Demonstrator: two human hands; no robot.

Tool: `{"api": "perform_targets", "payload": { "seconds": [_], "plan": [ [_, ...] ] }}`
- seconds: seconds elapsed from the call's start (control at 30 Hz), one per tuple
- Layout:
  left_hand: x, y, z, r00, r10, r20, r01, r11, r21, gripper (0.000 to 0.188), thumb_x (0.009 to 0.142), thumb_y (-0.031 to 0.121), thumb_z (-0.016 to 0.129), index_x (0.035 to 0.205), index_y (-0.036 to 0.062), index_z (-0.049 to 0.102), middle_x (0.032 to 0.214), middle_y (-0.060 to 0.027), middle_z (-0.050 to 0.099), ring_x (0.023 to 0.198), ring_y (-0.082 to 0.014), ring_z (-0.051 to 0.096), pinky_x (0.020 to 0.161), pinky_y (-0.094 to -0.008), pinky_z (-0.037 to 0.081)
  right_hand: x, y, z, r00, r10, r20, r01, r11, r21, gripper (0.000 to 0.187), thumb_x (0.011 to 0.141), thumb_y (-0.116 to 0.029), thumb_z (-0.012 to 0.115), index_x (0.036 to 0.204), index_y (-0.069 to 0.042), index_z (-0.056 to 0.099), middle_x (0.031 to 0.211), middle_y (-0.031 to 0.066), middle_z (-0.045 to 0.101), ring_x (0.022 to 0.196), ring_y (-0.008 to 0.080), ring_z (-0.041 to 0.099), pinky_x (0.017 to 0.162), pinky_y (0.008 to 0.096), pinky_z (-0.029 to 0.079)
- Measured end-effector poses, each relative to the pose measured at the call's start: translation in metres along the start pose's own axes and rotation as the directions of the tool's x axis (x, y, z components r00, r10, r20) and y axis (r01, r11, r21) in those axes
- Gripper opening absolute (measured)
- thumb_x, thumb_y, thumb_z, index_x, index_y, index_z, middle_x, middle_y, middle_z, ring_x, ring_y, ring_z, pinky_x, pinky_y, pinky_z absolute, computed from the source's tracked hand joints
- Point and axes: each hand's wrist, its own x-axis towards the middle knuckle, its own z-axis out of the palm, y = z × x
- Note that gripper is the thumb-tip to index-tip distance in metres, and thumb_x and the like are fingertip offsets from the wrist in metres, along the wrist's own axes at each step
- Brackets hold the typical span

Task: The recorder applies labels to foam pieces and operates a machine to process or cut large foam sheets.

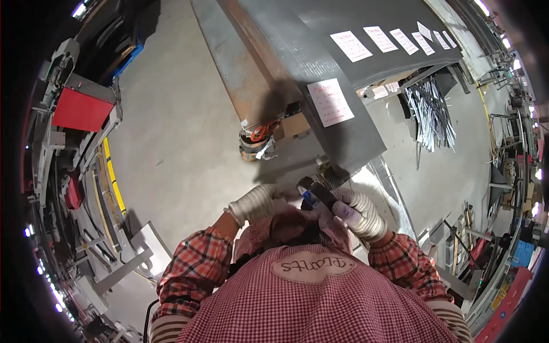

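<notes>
1. Right hand (357, 212), in a white knit work glove, is clamped around a small dark oblong tool with a blue part at its near end (316, 194). The fingers wrap the far side and the tool sits held up close in front of the chest, above the red-and-white checked apron (309, 297).
2. Left hand (255, 203), also in a white knit glove, is curled just beside the tool's near end. Its fingertips are hidden behind the knuckles, so I cannot tell whether they pinch anything or only steady it.
3. Judgement on doing this well: the grip looks firm, but the work is tight against the body. Keeping both wrists braced and the tool's end turned to the light should help, since knit gloves dull the feel of small parts.
4. Beyond the hands: a large dark grey metal sheet bench (320, 74) stands ahead, over a bare concrete floor (177, 131).
5. Counts: gloved hands, two; dark tool, one; white paper sheets (330, 102) on the bench, seven that I can make out; a roll of strapping or tape (255, 143) under the bench edge, one; a heap of thin silver metal strips (432, 114), too many to count.
</notes>
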Motion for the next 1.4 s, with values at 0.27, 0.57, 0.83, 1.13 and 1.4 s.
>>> {"api": "perform_targets", "payload": {
  "seconds": [0.27, 0.57, 0.83, 1.13, 1.4],
  "plan": [
    [-0.005, 0.105, 0.017, 0.925, 0.03, -0.378, -0.248, 0.802, -0.543, 0.038, 0.084, 0.008, 0.055, 0.12, -0.0032, 0.054, 0.105, -0.0067, 0.062, 0.095, -0.0137, 0.056, 0.087, -0.0259, 0.043, 0.01, -0.002, -0.006, 0.838, -0.541, 0.074, 0.334, 0.399, -0.854, 0.03, 0.075, -0.025, 0.068, 0.097, -0.005, 0.064, 0.096, 0.014, 0.061, 0.106, 0.035, 0.052, 0.093, 0.0419, 0.04],
    [-0.002, 0.096, 0.031, 0.898, 0.085, -0.431, -0.247, 0.909, -0.335, 0.011, 0.085, 0.009, 0.059, 0.091, 0.0011, 0.062, 0.08, -0.0004, 0.062, 0.073, -0.009, 0.056, 0.068, -0.0231, 0.047, -0.003, -0.042, -0.039, 0.837, -0.437, 0.33, 0.453, 0.213, -0.866, 0.03, 0.08, -0.032, 0.062, 0.091, -0.004, 0.065, 0.081, 0.0122, 0.061, 0.083, 0.0299, 0.057, 0.076, 0.0406, 0.043],
    [0.051, 0.11, 0.007, 0.774, 0.195, -0.603, -0.348, 0.926, -0.147, 0.002, 0.084, 0.004, 0.052, 0.082, 0.0059, 0.052, 0.068, -0.0002, 0.053, 0.061, -0.0062, 0.05, 0.055, -0.022, 0.042, 0.05, -0.133, -0.107, 0.913, -0.136, 0.384, 0.404, 0.422, -0.812, 0.032, 0.081, -0.03, 0.064, 0.098, -0.003, 0.065, 0.072, 0.0146, 0.063, 0.061, 0.0271, 0.06, 0.059, 0.0358, 0.048],
    [0.154, 0.001, -0.024, 0.706, 0.124, -0.697, -0.496, 0.789, -0.362, 0.016, 0.086, 0.02, 0.06, 0.09, 0.0066, 0.053, 0.07, 0.0011, 0.051, 0.06, -0.0072, 0.05, 0.055, -0.0211, 0.043, 0.151, 0.077, -0.335, 0.949, -0.196, 0.245, 0.299, 0.325, -0.897, 0.035, 0.092, -0.032, 0.045, 0.109, -0.006, 0.06, 0.105, 0.0147, 0.061, 0.095, 0.0276, 0.058, 0.084, 0.0356, 0.045],
    [0.175, -0.049, -0.021, 0.909, 0.211, -0.359, -0.412, 0.588, -0.696, 0.08, 0.077, 0.061, 0.058, 0.133, 0.007, 0.04, 0.129, -0.0082, 0.048, 0.118, -0.0213, 0.046, 0.099, -0.0388, 0.037, 0.121, 0.033, -0.23, 0.943, -0.307, -0.125, 0.1, 0.62, -0.778, 0.056, 0.085, -0.028, 0.055, 0.128, 0.004, 0.038, 0.11, 0.0174, 0.057, 0.101, 0.0262, 0.055, 0.087, 0.0288, 0.043]
  ]
}}
